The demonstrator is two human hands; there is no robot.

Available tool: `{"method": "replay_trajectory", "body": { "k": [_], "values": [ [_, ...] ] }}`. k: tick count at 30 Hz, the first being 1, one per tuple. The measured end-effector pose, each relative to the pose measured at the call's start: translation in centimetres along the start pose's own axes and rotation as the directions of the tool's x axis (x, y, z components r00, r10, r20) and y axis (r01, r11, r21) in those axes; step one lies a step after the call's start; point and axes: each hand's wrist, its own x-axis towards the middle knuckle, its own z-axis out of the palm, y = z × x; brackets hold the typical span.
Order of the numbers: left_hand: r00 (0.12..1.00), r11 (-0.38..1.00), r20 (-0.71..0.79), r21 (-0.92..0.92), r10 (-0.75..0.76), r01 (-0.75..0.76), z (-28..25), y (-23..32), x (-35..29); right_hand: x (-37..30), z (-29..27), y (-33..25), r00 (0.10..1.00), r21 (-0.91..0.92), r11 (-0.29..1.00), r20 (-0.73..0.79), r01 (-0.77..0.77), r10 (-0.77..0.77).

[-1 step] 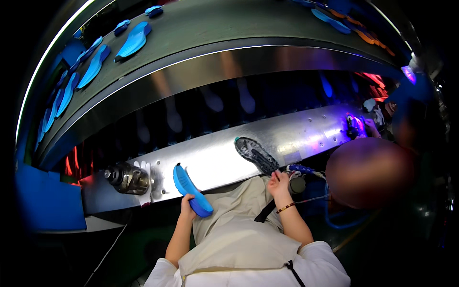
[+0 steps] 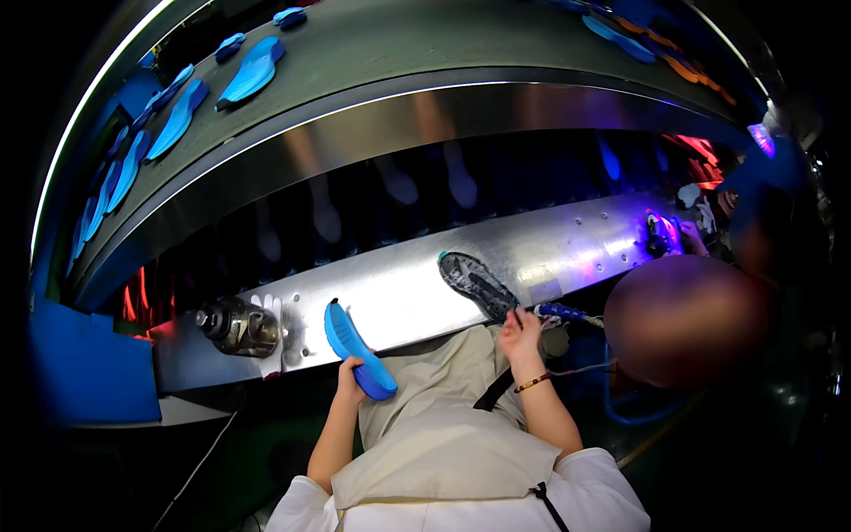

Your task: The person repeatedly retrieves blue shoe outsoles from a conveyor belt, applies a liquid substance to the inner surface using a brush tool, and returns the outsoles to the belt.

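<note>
My left hand [image 2: 351, 379] is closed round the near end of a blue shoe midsole [image 2: 351, 341]. The midsole is tilted, its far end over the bright metal bench [image 2: 399, 310]. On the right, my right hand [image 2: 521, 334] pinches the near end of a dark grey shoe outsole [image 2: 474, 279]. That outsole slants away to the upper left above the bench, and its upper face looks patchy, with a small green spot at the far tip. Whether it rests on the metal or hangs just over it, I cannot tell.
A clear jar with a dark lid [image 2: 235, 326] stands at the bench's left on a white glove. Beyond, a raised green conveyor belt [image 2: 399, 44] carries several blue midsoles [image 2: 253, 71] and orange pieces [image 2: 687, 71]. A blue-wrapped handle [image 2: 560, 312] lies beside my right hand; a co-worker sits right.
The view has shifted very slightly. Both hands keep their holds, and the midsole and outsole stay in nearly the same places.
</note>
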Motion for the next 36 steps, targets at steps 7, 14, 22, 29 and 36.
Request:
{"method": "replay_trajectory", "body": {
  "k": [7, 14, 22, 29, 36],
  "values": [
    [1.0, 1.0, 0.01, 0.002, -0.017, 0.017, 0.8, 0.2, -0.1, -2.0, 7.4, -1.5, 0.772, -0.133, 0.917, 0.592, 0.376, -0.231],
    [0.999, 1.0, 0.042, 0.003, 0.0, 0.0, 1.9, 0.2, -0.9, 0.9, 8.4, 3.3, 0.562, -0.454, 0.332, 0.699, 0.827, -0.442],
    [0.996, 0.998, 0.083, -0.052, 0.023, -0.018, 3.6, 1.4, -0.6, -0.2, 8.6, 0.2, 0.805, -0.25, 0.87, 0.544, 0.425, -0.237],
    [0.854, 0.99, 0.518, 0.096, 0.035, -0.099, 12.3, 5.9, -2.2, -6.0, 8.2, -3.8, 0.63, -0.079, 0.994, 0.776, 0.073, 0.015],
    [0.651, 0.986, 0.759, -0.103, -0.006, 0.129, 20.9, 4.6, -4.3, -13.4, 11.6, -5.6, 0.361, -0.158, 0.931, 0.932, 0.33, 0.03]
  ]
}}
